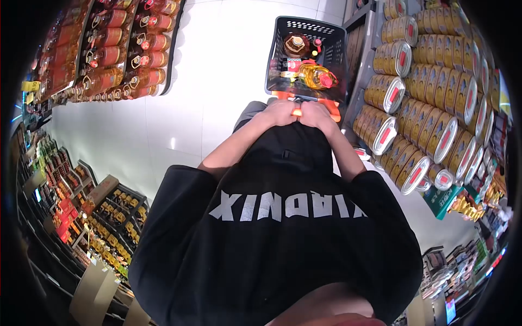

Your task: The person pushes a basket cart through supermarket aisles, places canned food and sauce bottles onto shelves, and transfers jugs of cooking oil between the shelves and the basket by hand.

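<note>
In front of my body, my left hand [279, 112] and my right hand [316, 115] sit side by side, both closed around the orange handle [297, 112] of a dark grey shopping basket [270, 54]. The basket has perforated walls. Inside it lie a yellow oil bottle [314, 75] with a red cap, a dark bottle with a red label [292, 66], and a brown jug-like bottle [296, 45] at the far end. A small item with a pink-red cap [317, 42] is beside the jug.
Oil bottles with red labels [111, 37] fill a shelf at the upper left. Stacked gold tins [435, 81] rise close to the basket's right side. Pale floor tiles [217, 49] run along the left. More stocked shelves [117, 212] stand at the lower left.
</note>
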### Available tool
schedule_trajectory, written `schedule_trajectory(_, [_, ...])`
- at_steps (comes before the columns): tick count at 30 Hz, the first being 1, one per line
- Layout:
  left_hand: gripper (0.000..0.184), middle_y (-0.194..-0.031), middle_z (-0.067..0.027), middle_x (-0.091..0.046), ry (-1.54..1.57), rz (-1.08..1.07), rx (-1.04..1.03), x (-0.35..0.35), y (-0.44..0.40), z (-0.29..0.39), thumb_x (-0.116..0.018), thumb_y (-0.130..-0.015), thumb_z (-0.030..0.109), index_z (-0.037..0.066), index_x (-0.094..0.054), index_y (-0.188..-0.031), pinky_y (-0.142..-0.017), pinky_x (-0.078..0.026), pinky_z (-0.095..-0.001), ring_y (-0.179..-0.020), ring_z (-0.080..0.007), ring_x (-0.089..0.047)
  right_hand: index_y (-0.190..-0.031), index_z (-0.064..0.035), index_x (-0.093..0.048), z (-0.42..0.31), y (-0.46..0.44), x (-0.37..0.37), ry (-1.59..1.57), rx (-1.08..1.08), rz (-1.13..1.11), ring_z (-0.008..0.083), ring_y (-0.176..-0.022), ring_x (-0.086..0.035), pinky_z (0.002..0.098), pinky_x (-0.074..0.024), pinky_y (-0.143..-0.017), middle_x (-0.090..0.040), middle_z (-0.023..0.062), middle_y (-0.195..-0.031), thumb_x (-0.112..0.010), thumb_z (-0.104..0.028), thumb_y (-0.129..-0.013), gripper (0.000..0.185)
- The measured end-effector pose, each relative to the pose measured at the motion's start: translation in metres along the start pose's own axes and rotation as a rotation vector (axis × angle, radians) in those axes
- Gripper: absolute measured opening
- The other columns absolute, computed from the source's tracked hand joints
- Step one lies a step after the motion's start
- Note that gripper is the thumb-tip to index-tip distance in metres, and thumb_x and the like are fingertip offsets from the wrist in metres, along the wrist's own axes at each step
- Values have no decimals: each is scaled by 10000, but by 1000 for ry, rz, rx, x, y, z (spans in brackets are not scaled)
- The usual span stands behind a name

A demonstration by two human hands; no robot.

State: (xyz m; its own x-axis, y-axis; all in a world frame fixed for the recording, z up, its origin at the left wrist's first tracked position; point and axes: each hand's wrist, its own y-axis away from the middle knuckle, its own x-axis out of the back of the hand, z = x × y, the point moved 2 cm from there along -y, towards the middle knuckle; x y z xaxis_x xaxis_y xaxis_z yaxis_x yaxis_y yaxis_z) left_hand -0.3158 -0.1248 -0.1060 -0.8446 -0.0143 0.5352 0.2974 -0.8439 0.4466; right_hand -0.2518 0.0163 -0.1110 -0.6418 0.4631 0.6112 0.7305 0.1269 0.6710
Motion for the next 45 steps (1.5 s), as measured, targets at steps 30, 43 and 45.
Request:
schedule_trajectory(30, [251, -892, -86, -702, 995, 498, 1154, -148, -247, -305, -618, -869, 185, 0, -708, -1013, -717, -525, -335, -775, -182, -646, -1018, -21, -652, 115, -302, -132, -554, -603, 79, 378, -1039, -665, 450, -521, -909, -686, 237, -1051, -643, -277, -860, 302])
schedule_trajectory(43, [550, -1275, -338, -575, 951, 650, 1351, -291, -365, -478, -541, -904, 265, -117, -518, -1299, -976, -476, -461, -1201, -424, -574, -1295, 41, -448, 240, -479, -319, -394, -62, 180, 432, -1209, -521, 468, -455, -1010, -476, 299, -1319, -647, -108, -842, 517])
schedule_trajectory(45, [564, -1210, -291, -621, 1129, 608, 1431, -263, -375, -462, -520, -933, 333, -112, -527, -1280, -928, -501, -465, -1085, -368, -641, -1251, 63, -494, 240, -485, -313, -602, -180, 151, 441, -1154, -545, 465, -452, -1001, -517, 297, -1272, -655, -115, -844, 473])
